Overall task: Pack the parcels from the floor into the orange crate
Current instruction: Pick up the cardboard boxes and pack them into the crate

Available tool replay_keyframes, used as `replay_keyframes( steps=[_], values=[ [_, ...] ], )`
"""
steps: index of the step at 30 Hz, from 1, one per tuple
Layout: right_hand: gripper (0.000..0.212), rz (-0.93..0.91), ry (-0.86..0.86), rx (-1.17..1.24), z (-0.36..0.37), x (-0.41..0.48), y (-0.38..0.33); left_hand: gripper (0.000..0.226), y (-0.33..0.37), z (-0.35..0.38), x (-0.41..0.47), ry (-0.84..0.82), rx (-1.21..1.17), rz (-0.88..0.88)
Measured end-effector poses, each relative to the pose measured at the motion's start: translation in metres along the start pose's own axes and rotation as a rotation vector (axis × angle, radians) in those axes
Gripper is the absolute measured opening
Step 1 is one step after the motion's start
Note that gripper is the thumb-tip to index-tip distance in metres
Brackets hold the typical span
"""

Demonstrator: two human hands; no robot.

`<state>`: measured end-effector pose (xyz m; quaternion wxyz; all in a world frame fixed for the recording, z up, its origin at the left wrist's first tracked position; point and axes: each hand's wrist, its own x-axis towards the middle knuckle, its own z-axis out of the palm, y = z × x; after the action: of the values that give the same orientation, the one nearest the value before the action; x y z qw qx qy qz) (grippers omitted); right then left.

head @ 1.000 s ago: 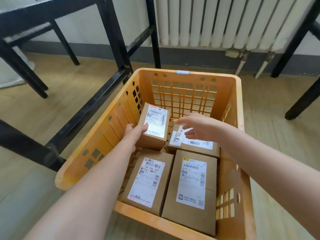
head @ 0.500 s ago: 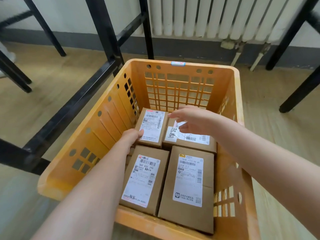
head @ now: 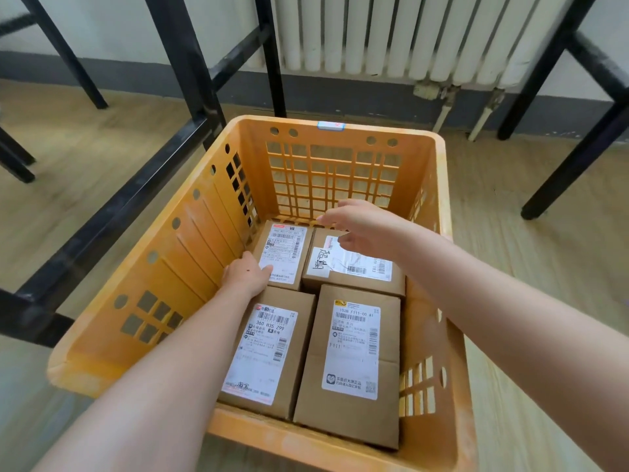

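Head view. The orange crate [head: 190,267] stands on the wooden floor [head: 85,185] and holds four brown parcels in two rows, all lying flat with labels up. The left hand [head: 246,275] grips the near-left corner of the back-left parcel [head: 284,253]: the thumb lies on its top face, while the fingers go down its left side, beside the crate wall, out of sight. The right hand [head: 364,226] hovers relaxed and empty, fingers wide, above the back-right parcel [head: 354,267]; contact cannot be judged. The back-left parcel's long axis runs away from the person, parallel to the front-left parcel [head: 269,349] and front-right parcel [head: 354,352]; the back-right parcel lies crosswise. The held parcel appears seated, just beside its neighbours. The likely next move is release and upward withdrawal by the left hand, the nearer one. No parcels show on the floor in view.
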<state>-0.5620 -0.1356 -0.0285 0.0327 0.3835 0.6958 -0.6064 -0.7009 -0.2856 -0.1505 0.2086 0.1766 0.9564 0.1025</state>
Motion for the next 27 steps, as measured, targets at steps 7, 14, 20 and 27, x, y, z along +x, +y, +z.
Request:
replay_keyframes(
  steps=[7, 14, 20, 27],
  values=[
    [0.037, -0.324, 0.134, -0.035, -0.029, -0.026, -0.028, 0.036, 0.071, -0.052, -0.044, 0.383, -0.295, 0.398],
    [0.015, -0.532, 0.474, -0.035, -0.092, -0.073, -0.034, 0.018, 0.183, -0.104, -0.115, 0.594, -0.607, 0.74],
    [0.018, -0.476, 0.556, -0.109, -0.182, -0.138, 0.036, 0.019, 0.265, -0.074, -0.177, 0.49, -0.466, 1.036],
    [0.024, -0.308, 0.751, -0.092, -0.296, -0.212, 0.144, 0.019, 0.366, 0.004, -0.266, 0.307, -0.367, 1.21]
  ],
)
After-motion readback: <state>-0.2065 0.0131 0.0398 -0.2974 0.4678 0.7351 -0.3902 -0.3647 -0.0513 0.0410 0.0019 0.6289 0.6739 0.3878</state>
